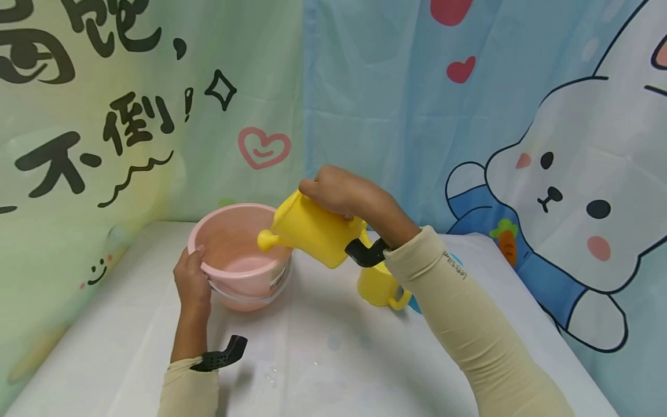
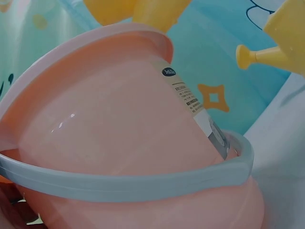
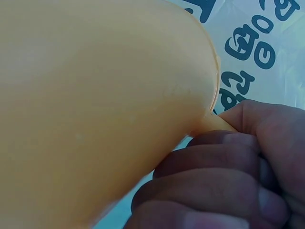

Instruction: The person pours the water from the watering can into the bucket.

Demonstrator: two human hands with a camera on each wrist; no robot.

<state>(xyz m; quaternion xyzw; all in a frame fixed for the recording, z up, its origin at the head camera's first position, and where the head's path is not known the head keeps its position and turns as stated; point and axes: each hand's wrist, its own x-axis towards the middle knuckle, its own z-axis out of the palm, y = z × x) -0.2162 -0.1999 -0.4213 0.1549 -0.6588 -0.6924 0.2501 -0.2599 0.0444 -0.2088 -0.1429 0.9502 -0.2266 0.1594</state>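
Toward the far edge of the surface (image 1: pixel 297 370), left hand (image 1: pixel 191 282) grips the pink bucket (image 1: pixel 231 240), right hand (image 1: pixel 341 194) clutches the yellow watering can (image 1: pixel 319 231), already tipped, pouring seemingly unfinished, no stream visible!

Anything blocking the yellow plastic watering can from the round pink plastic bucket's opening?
Nothing visible. The watering can, gripped by the right hand, points its spout toward the open bucket; the bucket's pale curved handle hangs outside below the rim, and the left hand holds the rim's left side.

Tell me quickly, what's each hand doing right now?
Left hand: holding the pink bucket at its side.
Right hand: gripping a yellow watering can by its handle.
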